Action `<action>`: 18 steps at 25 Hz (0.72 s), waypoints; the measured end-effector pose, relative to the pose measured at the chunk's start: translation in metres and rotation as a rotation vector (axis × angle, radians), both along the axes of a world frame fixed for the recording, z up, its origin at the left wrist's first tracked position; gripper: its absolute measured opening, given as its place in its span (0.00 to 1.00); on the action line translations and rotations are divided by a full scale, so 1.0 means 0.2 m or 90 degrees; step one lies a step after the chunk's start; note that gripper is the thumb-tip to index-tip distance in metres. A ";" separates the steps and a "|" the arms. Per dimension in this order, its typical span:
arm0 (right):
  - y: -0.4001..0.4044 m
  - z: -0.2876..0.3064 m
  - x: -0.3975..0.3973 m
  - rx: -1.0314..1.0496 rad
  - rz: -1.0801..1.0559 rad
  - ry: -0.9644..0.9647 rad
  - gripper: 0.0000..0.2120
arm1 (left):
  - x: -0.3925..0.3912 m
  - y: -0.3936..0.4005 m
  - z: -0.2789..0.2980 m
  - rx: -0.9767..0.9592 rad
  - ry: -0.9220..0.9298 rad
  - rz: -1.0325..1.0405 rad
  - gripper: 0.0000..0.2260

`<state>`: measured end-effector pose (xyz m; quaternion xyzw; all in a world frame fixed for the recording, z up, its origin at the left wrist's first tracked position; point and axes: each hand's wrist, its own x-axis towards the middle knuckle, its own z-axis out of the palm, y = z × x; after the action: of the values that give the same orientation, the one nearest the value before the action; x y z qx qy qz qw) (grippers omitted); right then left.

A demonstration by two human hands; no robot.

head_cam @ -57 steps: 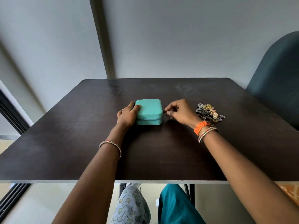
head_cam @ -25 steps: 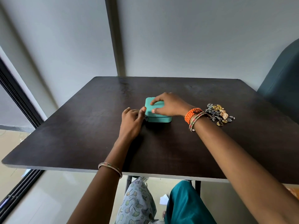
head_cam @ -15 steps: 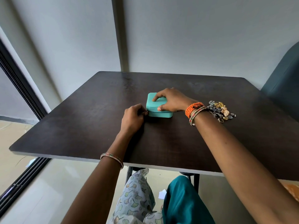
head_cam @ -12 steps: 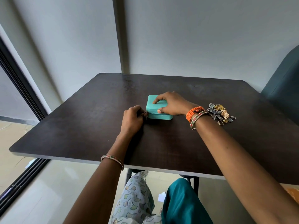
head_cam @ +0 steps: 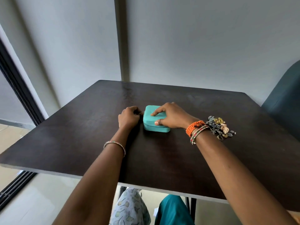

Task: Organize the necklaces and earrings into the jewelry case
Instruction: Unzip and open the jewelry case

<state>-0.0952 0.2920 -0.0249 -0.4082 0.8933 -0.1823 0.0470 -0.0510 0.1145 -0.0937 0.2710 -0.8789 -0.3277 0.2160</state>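
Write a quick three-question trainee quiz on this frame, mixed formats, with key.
1. True or false: the teal jewelry case lies open on the table.
2. The jewelry pile lies on which side of the case? A) the person's left B) the person's right C) on its lid
3. Fill in: the left hand pinches the case's small metal ____, while the right hand grips the case.

Key: 1 false; 2 B; 3 zipper pull

A dark wooden table (head_cam: 81,140) stands against a grey wall (head_cam: 203,43) (a teal chair (head_cam: 285,101) alongside).
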 end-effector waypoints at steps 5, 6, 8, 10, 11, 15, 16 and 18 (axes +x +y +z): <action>0.01 0.00 -0.04 -0.011 0.016 -0.022 0.20 | -0.13 -0.06 0.02 -0.018 -0.074 -0.038 0.03; 0.01 0.01 -0.05 -0.005 0.020 -0.021 0.20 | -0.16 -0.07 0.01 -0.022 -0.066 -0.044 0.03; 0.01 0.01 -0.06 0.009 0.025 -0.013 0.20 | -0.20 -0.05 0.02 -0.042 -0.028 -0.061 0.06; 0.01 0.02 -0.06 0.011 0.017 -0.014 0.20 | -0.22 -0.04 0.03 -0.080 0.014 -0.112 0.10; 0.01 0.01 -0.05 0.007 0.010 -0.014 0.20 | -0.22 -0.03 0.03 -0.109 0.025 -0.135 0.10; 0.01 0.02 -0.04 0.007 -0.002 -0.015 0.19 | -0.17 -0.01 0.01 -0.141 0.029 -0.153 0.11; 0.02 0.02 -0.03 0.011 -0.003 -0.016 0.19 | -0.15 0.00 -0.01 -0.091 0.044 -0.151 0.12; 0.05 -0.01 0.00 0.002 -0.014 -0.017 0.19 | -0.08 0.01 -0.02 0.071 0.109 -0.178 0.16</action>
<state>-0.0962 0.3018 -0.0266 -0.3962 0.8971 -0.1870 0.0572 -0.0660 0.1159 -0.0973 0.1284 -0.8670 -0.4245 0.2272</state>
